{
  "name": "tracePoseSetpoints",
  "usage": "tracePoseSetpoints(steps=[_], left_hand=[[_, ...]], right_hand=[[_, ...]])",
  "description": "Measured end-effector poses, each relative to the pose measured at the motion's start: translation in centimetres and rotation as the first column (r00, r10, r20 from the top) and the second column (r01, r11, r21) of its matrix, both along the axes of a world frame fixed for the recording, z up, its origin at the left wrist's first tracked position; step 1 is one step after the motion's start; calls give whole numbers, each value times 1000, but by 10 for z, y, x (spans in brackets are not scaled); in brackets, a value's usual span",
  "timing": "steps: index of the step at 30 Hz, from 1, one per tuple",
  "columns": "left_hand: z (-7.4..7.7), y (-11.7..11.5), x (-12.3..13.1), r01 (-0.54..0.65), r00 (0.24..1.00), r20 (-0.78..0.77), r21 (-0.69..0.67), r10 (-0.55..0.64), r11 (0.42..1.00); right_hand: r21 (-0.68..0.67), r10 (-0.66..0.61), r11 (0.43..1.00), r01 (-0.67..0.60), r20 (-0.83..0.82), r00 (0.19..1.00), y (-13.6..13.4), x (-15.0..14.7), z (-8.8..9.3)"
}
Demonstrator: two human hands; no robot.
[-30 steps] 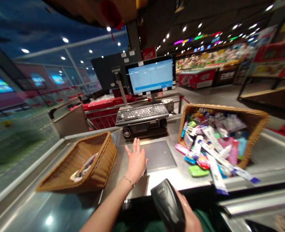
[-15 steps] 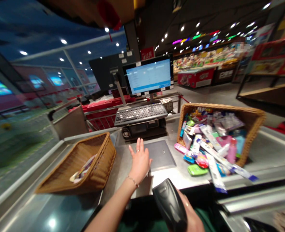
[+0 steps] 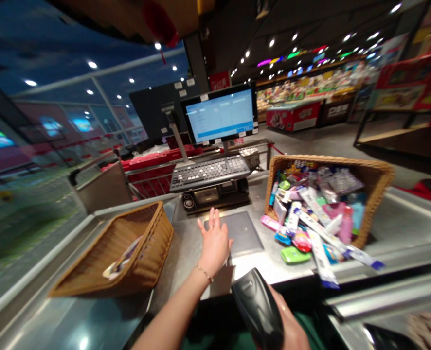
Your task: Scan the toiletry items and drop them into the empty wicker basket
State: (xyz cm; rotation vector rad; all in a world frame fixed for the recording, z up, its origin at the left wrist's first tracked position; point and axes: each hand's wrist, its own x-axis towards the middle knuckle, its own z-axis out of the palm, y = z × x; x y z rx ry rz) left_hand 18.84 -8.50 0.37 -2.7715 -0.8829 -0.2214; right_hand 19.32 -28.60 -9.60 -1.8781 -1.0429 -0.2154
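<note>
right hand at the bottom edge, cut off by the frame, closed round a black handheld scanner, most fingers hidden behind it. left hand, bracelet on wrist, is open wide, fingers spread, holding nothing, over the steel counter and just beside a grey scale plate; can't tell if it touches. on the left of the counter, a wicker basket holds a few packets low inside, partly hidden by its wall, hard to make out. on the right, a bigger wicker basket lies tilted, heaped with small packaged goods and bottles, labels too blurred to read. long white packs and a green case lie spilled at its mouth. behind, a keyboard and monitor, screen text unreadable. beyond, a red cart; far off, blurred freezers.
</note>
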Motion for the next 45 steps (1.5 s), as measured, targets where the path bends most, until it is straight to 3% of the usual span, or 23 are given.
tracePoseSetpoints(steps=[13, 24, 34, 45], left_hand=[[-8, -7, 14, 46, 999, 16, 15, -46, 999], [-5, -18, 25, 63, 998, -4, -21, -63, 998], [-5, -24, 32, 84, 996, -1, -41, -85, 996], [-1, -36, 47, 107, 994, -1, -90, -107, 990]], right_hand=[[-1, -46, 999, 46, -35, 998, -3, 4, -7], [44, -60, 997, 64, -90, 994, -7, 8, -12], [37, -92, 995, 94, -50, 995, -9, 13, -17], [1, -135, 991, 135, 22, 991, -16, 21, -12]])
